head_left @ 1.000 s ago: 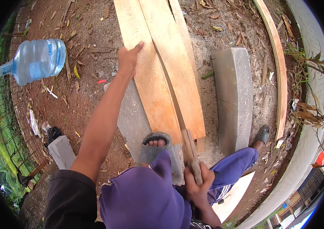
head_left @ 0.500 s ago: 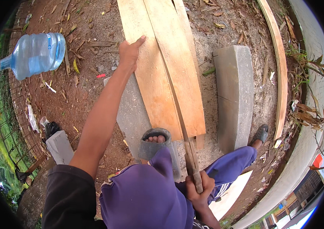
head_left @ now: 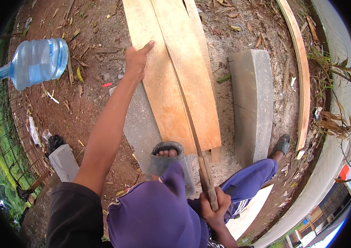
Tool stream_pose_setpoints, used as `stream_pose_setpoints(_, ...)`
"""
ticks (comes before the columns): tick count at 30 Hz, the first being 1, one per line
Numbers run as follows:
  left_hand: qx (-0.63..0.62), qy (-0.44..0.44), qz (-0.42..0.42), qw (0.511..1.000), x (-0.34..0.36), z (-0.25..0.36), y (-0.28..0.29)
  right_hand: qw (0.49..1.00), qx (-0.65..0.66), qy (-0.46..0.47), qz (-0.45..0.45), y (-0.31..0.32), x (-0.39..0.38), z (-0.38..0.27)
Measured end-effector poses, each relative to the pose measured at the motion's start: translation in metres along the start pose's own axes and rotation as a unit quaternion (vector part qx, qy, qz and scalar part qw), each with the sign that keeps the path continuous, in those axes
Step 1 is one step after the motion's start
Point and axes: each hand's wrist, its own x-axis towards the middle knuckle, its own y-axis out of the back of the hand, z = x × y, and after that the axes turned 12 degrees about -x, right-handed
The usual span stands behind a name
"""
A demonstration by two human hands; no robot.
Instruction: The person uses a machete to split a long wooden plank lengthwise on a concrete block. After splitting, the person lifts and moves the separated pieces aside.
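Note:
A pale plywood board, split by a long slit, runs away from me over a grey block. At its left edge my left hand is closed, thumb on top and fingers out of sight by the edge. My right hand is wrapped round the wooden handle of a long thin blade. Seen edge-on, the blade lies in line with the slit; whether it is a saw or a machete I cannot tell. My sandalled foot rests by the board's near end.
A grey concrete block stands right of the board, with a long timber strip beyond it. On the left lie a clear blue water jug and a smaller grey block. Leaves and litter dot the dirt ground.
The wooden handle has come slightly toward me along the slit, with my right hand still round it. My left hand keeps its place on the board. The whole view has shifted a little.

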Motion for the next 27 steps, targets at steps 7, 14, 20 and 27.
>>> stream_pose_setpoints(7, -0.005, -0.016, -0.018, 1.000, 0.006, -0.007, -0.005, 0.995, 0.028, 0.066, 0.067, -0.093, 0.199, -0.053)
stream_pose_setpoints(14, 0.021, -0.008, -0.012, 1.000, 0.003, -0.005, 0.009, 0.998, -0.004, 0.058, 0.026, -0.046, 0.087, -0.011)
stream_pose_setpoints(20, 0.001, -0.017, -0.004, 1.000, 0.005, -0.005, 0.009, 0.999, -0.028, 0.017, -0.005, 0.000, 0.004, -0.003)
stream_pose_setpoints(27, 0.029, 0.016, -0.007, 0.999, 0.006, -0.004, -0.006, 0.999, 0.034, 0.000, 0.023, -0.083, 0.240, -0.086)
